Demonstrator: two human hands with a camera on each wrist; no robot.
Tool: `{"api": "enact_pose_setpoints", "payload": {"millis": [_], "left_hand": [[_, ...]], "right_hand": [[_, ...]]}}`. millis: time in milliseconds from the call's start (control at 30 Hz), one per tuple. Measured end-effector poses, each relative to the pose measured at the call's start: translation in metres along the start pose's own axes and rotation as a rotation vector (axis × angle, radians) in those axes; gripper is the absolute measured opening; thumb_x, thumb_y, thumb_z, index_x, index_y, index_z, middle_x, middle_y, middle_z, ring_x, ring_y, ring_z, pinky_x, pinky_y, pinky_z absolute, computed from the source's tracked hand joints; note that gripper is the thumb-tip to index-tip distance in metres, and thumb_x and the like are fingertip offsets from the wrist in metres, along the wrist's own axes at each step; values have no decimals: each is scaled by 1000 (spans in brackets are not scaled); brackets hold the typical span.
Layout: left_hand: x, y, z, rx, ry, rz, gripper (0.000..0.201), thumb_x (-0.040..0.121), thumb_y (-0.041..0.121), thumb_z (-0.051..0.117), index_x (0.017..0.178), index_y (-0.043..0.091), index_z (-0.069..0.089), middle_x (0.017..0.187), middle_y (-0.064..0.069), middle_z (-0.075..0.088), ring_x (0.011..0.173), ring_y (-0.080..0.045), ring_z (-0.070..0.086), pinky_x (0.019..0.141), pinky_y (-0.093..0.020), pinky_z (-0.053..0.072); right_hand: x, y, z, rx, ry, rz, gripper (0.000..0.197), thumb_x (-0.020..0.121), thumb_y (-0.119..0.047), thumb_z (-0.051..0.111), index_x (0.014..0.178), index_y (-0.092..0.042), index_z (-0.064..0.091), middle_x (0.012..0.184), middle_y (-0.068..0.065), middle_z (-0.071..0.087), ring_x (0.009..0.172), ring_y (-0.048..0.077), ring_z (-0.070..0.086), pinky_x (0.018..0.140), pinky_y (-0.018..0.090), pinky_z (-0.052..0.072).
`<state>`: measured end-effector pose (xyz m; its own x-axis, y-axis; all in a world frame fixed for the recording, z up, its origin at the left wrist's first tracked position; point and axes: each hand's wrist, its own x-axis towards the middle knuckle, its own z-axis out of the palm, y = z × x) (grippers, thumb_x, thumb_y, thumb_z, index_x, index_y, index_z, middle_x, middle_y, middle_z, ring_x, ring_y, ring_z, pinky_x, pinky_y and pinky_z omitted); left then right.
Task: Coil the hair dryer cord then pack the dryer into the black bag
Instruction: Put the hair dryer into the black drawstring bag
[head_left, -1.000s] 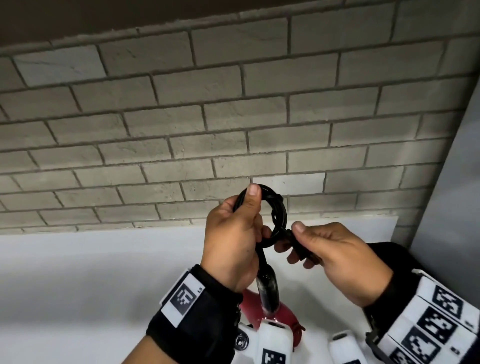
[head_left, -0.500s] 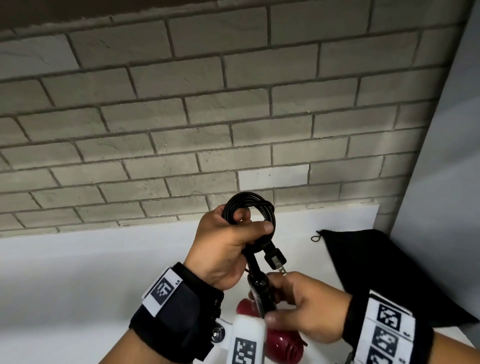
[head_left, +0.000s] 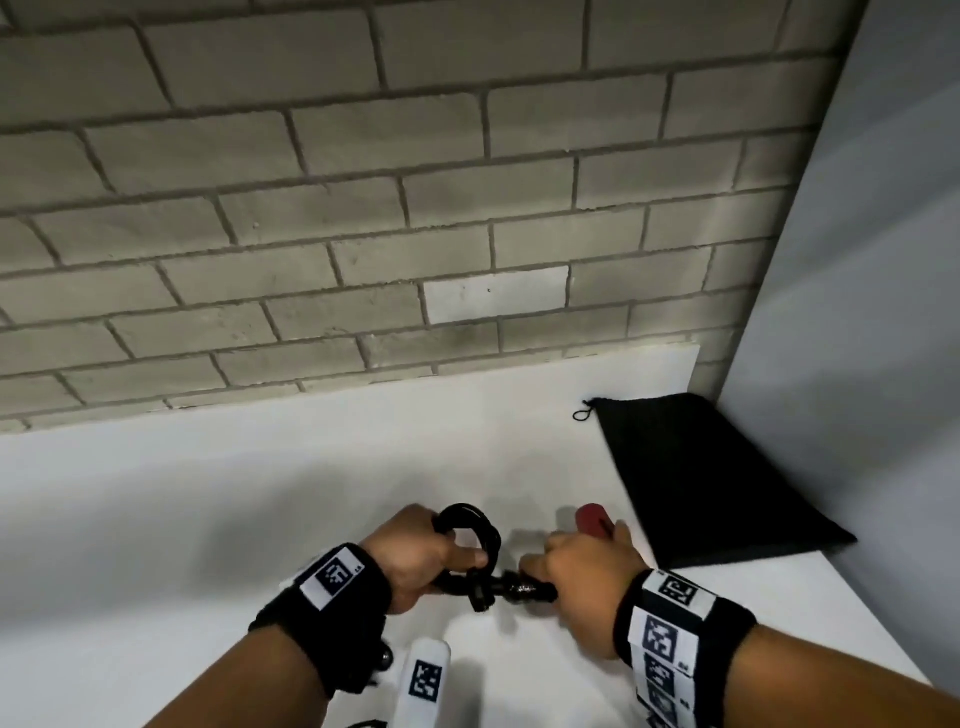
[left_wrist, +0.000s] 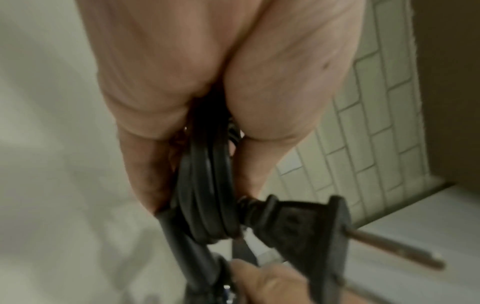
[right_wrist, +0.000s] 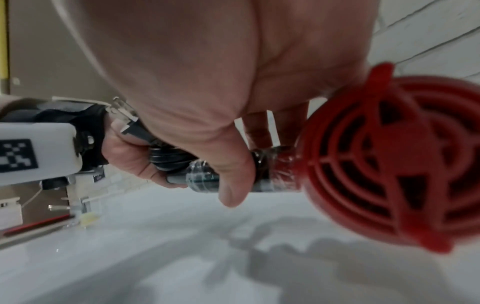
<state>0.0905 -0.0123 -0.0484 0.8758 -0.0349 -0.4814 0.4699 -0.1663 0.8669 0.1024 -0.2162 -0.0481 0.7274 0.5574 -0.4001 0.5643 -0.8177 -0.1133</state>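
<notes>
My left hand (head_left: 447, 558) grips the coiled black cord (head_left: 470, 525), pinching the loops between thumb and fingers; the wrist view shows the coil (left_wrist: 205, 197) with the two-pronged plug (left_wrist: 306, 224) sticking out beside it. My right hand (head_left: 576, 577) is wrapped round the dark handle (right_wrist: 233, 176) of the red hair dryer (right_wrist: 384, 164), just right of the coil. Only the dryer's red tip (head_left: 595, 519) shows past my knuckles in the head view. The black bag (head_left: 711, 478) lies flat on the white table (head_left: 260, 493), to the right of both hands.
A grey brick wall (head_left: 363, 208) runs along the table's back edge. A pale panel (head_left: 857, 312) closes the right side, right behind the bag. A drawstring loop (head_left: 582, 414) sticks out at the bag's far corner.
Both hands have dropped from chest height toward the table. My right hand let go of the plug end and took the dryer's handle; the dryer now lies sideways. The view tilted down and the bag came into sight.
</notes>
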Motion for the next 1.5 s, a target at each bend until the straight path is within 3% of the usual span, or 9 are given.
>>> {"api": "enact_pose_setpoints", "payload": {"millis": [100,367,467,633,867,1067,1233,1333,1500], "left_hand": [[6,-16,9,83,-134,-59,11,81,-4,67,92,-6,68,67,-18,65,68,-36,68,66,-35,54],[29,-39,11,283,-78,-79,20,68,11,81,85,1,74,75,-27,69,68,-38,69,64,-39,57],[44,-50,6,512,67,-36,47,50,38,84,86,15,66,81,-9,73,75,-23,71,69,-39,58],[48,-47,3,711,51,11,32,59,43,77,83,24,65,84,5,70,78,-9,65,68,-25,50],[52,-49,-2,703,14,22,51,68,38,78,114,22,67,103,6,68,94,-11,63,81,-24,45],[50,-40,-6,661,39,58,49,79,35,73,123,17,63,122,-1,65,108,-16,60,97,-31,44],[43,-29,-10,619,75,92,49,80,37,73,122,15,64,124,-4,65,111,-17,60,101,-35,43],[38,-24,-12,631,100,130,47,79,40,72,120,17,66,118,-3,67,106,-16,61,98,-35,45],[33,-18,-12,611,146,222,37,76,41,73,109,23,69,111,4,69,103,-10,63,94,-35,49]], "right_hand": [[3,0,15,-99,-13,21,48,81,-4,51,121,-29,56,121,4,55,118,34,50,103,76,14],[15,10,33,-165,-10,27,39,87,-13,46,122,-24,58,121,8,55,119,36,48,104,78,3],[20,11,38,-195,1,19,37,86,-11,48,118,-24,61,119,7,56,118,36,49,105,77,1],[23,12,37,-198,-12,6,36,86,-9,47,116,-24,62,116,7,57,117,36,49,107,77,1],[24,10,27,-219,-100,-4,34,81,-13,57,112,-25,62,109,4,57,111,31,53,105,74,14],[34,42,-8,109,126,3,44,74,-57,59,103,-24,68,104,-2,69,94,22,62,87,38,51],[80,118,-27,-36,147,353,47,79,-51,61,94,-6,65,101,12,70,84,28,64,65,27,47],[88,140,-5,-63,65,457,43,69,-56,69,78,-17,57,97,11,72,77,27,62,65,28,49],[96,148,11,-167,-1,465,19,85,-17,58,99,-7,66,110,13,71,100,30,68,82,34,56]]}}
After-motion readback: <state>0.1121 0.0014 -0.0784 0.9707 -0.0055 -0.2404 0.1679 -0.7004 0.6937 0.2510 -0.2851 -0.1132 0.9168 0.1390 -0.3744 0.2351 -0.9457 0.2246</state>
